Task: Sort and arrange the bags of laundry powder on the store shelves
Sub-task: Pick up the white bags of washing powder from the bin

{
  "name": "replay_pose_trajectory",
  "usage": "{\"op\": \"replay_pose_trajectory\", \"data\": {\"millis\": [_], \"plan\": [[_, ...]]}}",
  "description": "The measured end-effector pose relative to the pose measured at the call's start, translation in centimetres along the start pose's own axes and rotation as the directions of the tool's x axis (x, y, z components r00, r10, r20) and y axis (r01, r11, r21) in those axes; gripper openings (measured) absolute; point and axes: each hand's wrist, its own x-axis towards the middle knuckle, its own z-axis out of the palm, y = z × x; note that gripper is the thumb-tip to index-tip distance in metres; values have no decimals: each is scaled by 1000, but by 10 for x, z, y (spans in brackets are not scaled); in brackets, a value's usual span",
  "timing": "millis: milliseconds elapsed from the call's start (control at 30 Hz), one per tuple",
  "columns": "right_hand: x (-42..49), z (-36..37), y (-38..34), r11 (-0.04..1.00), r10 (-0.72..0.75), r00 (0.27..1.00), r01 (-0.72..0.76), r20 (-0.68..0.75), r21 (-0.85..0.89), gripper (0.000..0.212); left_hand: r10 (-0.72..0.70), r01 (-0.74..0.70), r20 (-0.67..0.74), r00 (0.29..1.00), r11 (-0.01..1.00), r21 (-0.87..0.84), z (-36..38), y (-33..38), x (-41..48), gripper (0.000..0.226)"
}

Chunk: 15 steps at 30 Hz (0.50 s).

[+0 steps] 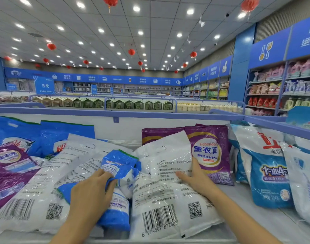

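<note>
My left grip (92,192) is closed on the small blue bag (119,164) at the middle of the frame. The fingers are curled over its crumpled side, and the film bunches under them. The bag lies tilted on the heap of white bags (44,182) in the lower left.

My right grip (196,180) is spread wide, right of centre. The fingers lie fairly straight on the white bag (161,199) that shows its barcode. The thumb points up beside the purple bag (208,152). It seems to press rather than pinch, though the lens smears that edge.

I judge these bags soft and slumping: loose powder that shifts, in slick film that slides bag on bag. The small blue one should be light enough for one hand, taken round its middle where the powder packs, not by an empty corner. The big white one wants a hand under its belly.

More blue and white bags (267,173) stand at the right of the shelf (242,194).
</note>
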Motion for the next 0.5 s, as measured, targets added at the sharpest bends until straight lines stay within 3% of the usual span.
{"op": "replay_pose_trajectory", "data": {"millis": [133,233,333,433,500], "plan": [[-5,-1,-1,1000,28,999,-28,-42,-1,88,-116,84,-112,987,962,-260,2,-11,12,4],[-7,-4,-10,988,-79,976,50,-204,-146,88,-188,89,-187,964,893,-440,4,-20,13,9],[-9,-8,-36,950,-287,900,223,-328,-219,68,-310,118,-223,924,787,-606,-2,-29,18,17],[-7,-3,-66,889,-442,857,378,-267,-257,43,-446,126,-211,870,615,-778,-18,-34,24,12],[-3,7,-84,869,-479,859,435,-181,-236,29,-515,112,-144,845,434,-894,-29,-37,29,20]]}}
